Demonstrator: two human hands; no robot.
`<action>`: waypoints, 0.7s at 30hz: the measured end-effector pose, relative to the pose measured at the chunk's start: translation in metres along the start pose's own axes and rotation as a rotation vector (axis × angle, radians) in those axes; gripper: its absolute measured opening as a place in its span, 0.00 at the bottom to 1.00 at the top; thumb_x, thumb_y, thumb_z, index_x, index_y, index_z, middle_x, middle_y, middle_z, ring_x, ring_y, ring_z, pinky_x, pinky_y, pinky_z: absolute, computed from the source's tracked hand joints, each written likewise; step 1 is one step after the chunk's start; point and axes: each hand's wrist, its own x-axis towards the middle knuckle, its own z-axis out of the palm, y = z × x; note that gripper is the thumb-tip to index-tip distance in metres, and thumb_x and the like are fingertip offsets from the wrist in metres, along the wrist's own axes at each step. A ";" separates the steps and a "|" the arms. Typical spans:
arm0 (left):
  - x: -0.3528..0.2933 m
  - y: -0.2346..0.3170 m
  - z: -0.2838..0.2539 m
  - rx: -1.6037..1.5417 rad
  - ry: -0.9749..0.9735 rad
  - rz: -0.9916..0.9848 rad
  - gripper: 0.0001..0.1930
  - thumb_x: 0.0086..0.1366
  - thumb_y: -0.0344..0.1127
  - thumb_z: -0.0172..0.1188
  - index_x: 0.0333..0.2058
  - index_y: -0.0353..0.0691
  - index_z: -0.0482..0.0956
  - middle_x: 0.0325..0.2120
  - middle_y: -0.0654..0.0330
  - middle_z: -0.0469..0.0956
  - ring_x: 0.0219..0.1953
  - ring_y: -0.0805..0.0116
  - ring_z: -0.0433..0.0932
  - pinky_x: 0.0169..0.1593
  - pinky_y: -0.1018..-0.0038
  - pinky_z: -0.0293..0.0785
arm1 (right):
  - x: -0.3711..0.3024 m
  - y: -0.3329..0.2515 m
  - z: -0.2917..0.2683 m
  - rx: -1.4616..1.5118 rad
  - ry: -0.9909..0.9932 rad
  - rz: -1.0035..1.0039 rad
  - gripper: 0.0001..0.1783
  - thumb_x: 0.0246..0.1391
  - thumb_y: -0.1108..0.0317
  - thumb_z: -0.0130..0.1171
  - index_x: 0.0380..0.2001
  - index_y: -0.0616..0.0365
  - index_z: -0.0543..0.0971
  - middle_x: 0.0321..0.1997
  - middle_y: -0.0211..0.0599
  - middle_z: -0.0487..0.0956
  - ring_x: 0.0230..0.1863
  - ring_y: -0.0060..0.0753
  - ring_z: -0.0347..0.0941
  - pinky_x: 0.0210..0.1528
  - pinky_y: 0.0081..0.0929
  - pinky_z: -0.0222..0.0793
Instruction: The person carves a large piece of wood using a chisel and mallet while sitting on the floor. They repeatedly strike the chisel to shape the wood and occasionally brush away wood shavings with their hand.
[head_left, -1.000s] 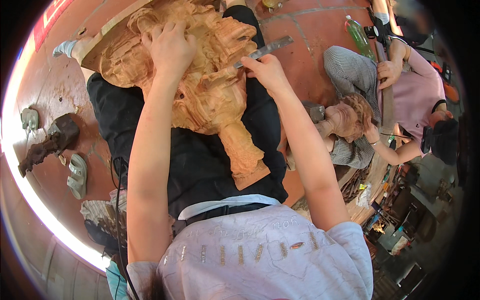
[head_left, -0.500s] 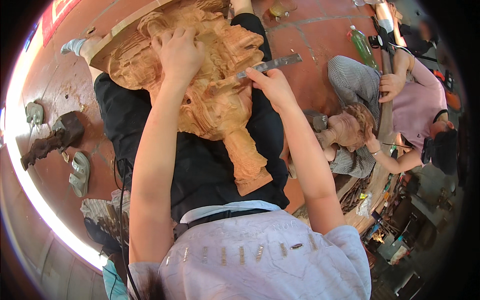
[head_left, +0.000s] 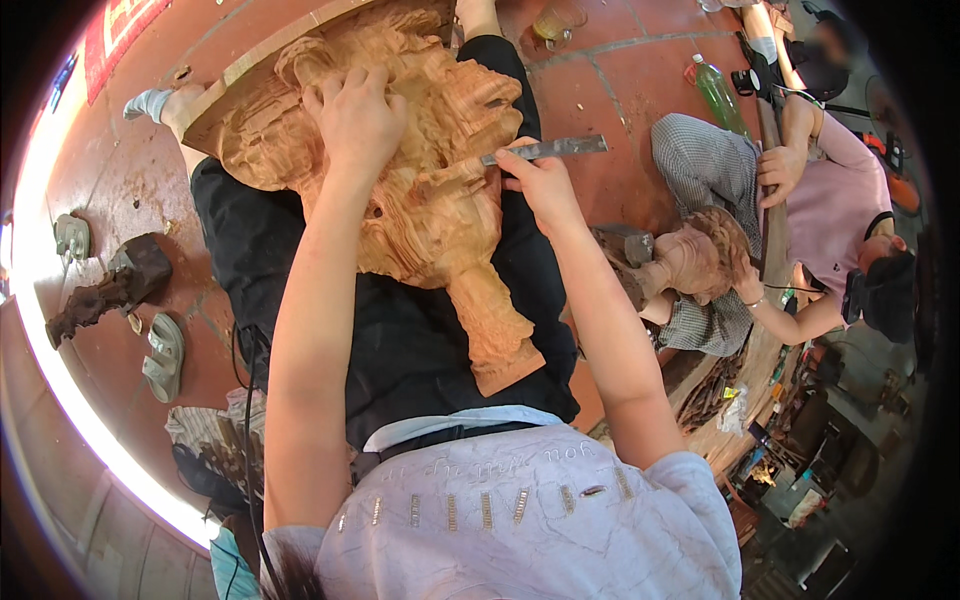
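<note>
A large carved wooden sculpture [head_left: 430, 215] in pale orange-brown wood lies across my lap, its narrow foot pointing toward me. My left hand [head_left: 358, 118] rests on its upper part, with bent fingers gripping the carved relief. My right hand [head_left: 540, 180] is closed around a flat grey metal blade [head_left: 570, 146] at the sculpture's right side. One end of the blade meets the wood near a ridge; the other sticks out to the right. My right fingertips are partly hidden behind the hand.
At right, a co-worker in a pink top [head_left: 835, 215] holds another wood carving [head_left: 695, 262]. A green bottle [head_left: 718, 92] stands on the tiled floor. Grey sandals [head_left: 163, 358] and a dark wood piece [head_left: 125, 275] lie at left. A glass [head_left: 555, 25] is at the top.
The blade has turned from slanting up to the right to lying nearly level, and my right hand has shifted slightly left. My left hand stays on the sculpture.
</note>
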 end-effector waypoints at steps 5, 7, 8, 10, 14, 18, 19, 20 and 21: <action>0.000 0.005 0.000 -0.013 0.016 0.008 0.12 0.52 0.36 0.51 0.35 0.44 0.78 0.35 0.58 0.77 0.46 0.55 0.71 0.57 0.54 0.55 | -0.010 0.003 0.008 -0.097 0.009 -0.150 0.07 0.55 0.63 0.58 0.31 0.54 0.76 0.36 0.26 0.77 0.39 0.21 0.71 0.44 0.25 0.65; -0.004 0.002 0.001 -0.004 -0.002 -0.004 0.12 0.52 0.36 0.51 0.36 0.45 0.78 0.35 0.58 0.77 0.46 0.55 0.71 0.57 0.54 0.55 | -0.003 0.003 -0.001 0.080 -0.025 -0.007 0.07 0.55 0.64 0.59 0.31 0.55 0.76 0.35 0.26 0.77 0.39 0.20 0.70 0.44 0.24 0.64; -0.002 0.001 0.000 0.004 0.000 -0.012 0.13 0.52 0.36 0.51 0.36 0.45 0.78 0.35 0.58 0.77 0.46 0.55 0.71 0.57 0.54 0.55 | 0.001 -0.002 -0.004 0.166 -0.047 0.055 0.07 0.55 0.65 0.59 0.31 0.56 0.76 0.34 0.26 0.77 0.38 0.20 0.70 0.44 0.24 0.64; 0.000 0.002 0.001 0.000 0.000 -0.007 0.13 0.52 0.36 0.51 0.36 0.45 0.78 0.35 0.58 0.77 0.46 0.55 0.71 0.57 0.53 0.55 | -0.002 -0.007 0.001 0.096 -0.043 0.025 0.05 0.54 0.68 0.59 0.31 0.57 0.76 0.34 0.27 0.77 0.39 0.20 0.71 0.44 0.24 0.65; -0.002 0.005 0.000 0.000 0.001 0.001 0.12 0.53 0.37 0.51 0.36 0.45 0.78 0.35 0.58 0.77 0.46 0.55 0.71 0.57 0.53 0.55 | -0.009 0.000 0.006 0.029 0.038 -0.069 0.05 0.54 0.69 0.58 0.29 0.58 0.74 0.32 0.31 0.77 0.38 0.24 0.73 0.41 0.27 0.71; -0.001 0.000 0.001 0.011 -0.020 0.000 0.13 0.54 0.37 0.50 0.37 0.45 0.78 0.36 0.57 0.77 0.46 0.55 0.71 0.57 0.52 0.53 | -0.007 0.022 -0.019 0.355 0.189 -0.078 0.05 0.56 0.69 0.54 0.30 0.59 0.71 0.31 0.37 0.76 0.32 0.29 0.76 0.36 0.30 0.76; 0.000 0.001 0.001 0.013 -0.019 0.010 0.13 0.54 0.37 0.50 0.37 0.45 0.79 0.36 0.57 0.77 0.46 0.55 0.71 0.58 0.52 0.53 | -0.013 0.027 -0.022 0.419 0.195 -0.074 0.05 0.57 0.70 0.54 0.30 0.59 0.71 0.31 0.37 0.76 0.32 0.30 0.76 0.36 0.30 0.76; -0.001 0.001 0.000 0.015 -0.022 0.022 0.13 0.54 0.37 0.50 0.37 0.45 0.79 0.36 0.57 0.77 0.46 0.54 0.71 0.58 0.52 0.52 | -0.021 0.033 -0.023 0.487 0.204 -0.066 0.04 0.57 0.70 0.53 0.30 0.59 0.71 0.31 0.38 0.77 0.32 0.31 0.76 0.36 0.30 0.76; -0.001 -0.002 -0.002 -0.003 -0.066 0.030 0.13 0.55 0.38 0.50 0.37 0.43 0.79 0.37 0.56 0.77 0.47 0.54 0.71 0.58 0.50 0.51 | -0.028 0.040 -0.023 0.525 0.192 -0.010 0.05 0.57 0.70 0.51 0.30 0.59 0.71 0.32 0.39 0.77 0.33 0.32 0.76 0.37 0.31 0.75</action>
